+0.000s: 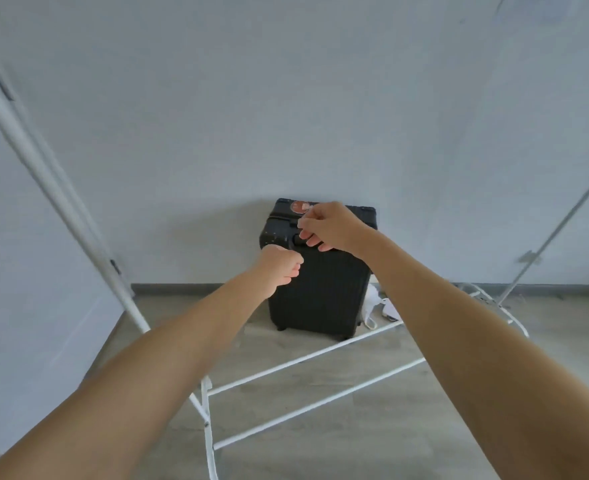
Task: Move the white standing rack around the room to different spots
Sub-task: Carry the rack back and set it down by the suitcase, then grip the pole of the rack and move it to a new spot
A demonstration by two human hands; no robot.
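Note:
The white standing rack surrounds me. Its left upright [43, 174] slants from the top left down to a foot near the bottom centre. Two low rails [307, 358] cross the floor in front of me, and a thin right upright [560, 230] rises at the right edge. Both my arms reach forward between the uprights, touching no part of the rack. My left hand [281, 268] is a closed fist with nothing in it. Just above it, my right hand [331, 226] has its fingers curled and thumb against the forefinger, and it holds nothing I can see.
A black suitcase [321, 299] stands upright on the floor against the pale wall, directly behind my hands. Something white [376, 303] lies on the floor at its right side. A second wall closes in on the left. The grey floor spreads toward me.

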